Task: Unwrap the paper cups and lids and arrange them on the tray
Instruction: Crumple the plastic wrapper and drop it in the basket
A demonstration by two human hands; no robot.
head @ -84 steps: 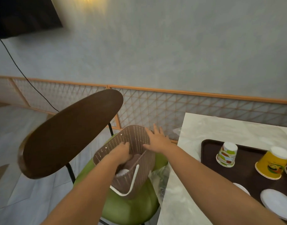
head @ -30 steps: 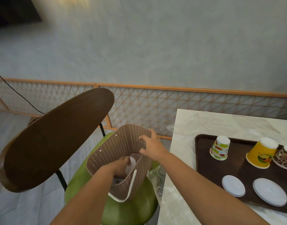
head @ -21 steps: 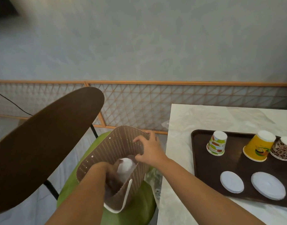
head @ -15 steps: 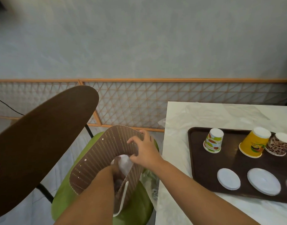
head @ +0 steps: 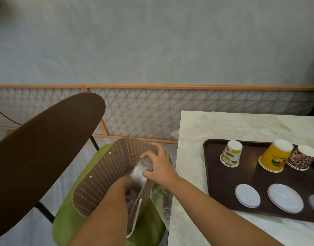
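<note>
Wrapped cup [head: 139, 170] half out of basket [head: 106, 176]; right hand [head: 157, 166] pinches wrap, left hand [head: 125, 182] buried inside, grip unseen; next: lift clear, carry right to tray [head: 229, 189], strip wrap

We see a white marble-look table [head: 191, 174] at the right, bearing a dark brown tray [head: 223, 185] and a thin clear plastic film [head: 223, 125] spread over its far part. To its left stands a chair with a green seat [head: 67, 215]; on that seat rests a brown woven basket [head: 99, 181], tilted, and crumpled clear plastic [head: 161, 197] lies between the basket and the table's edge. The floor [head: 46, 189] beneath is pale grey.
</note>
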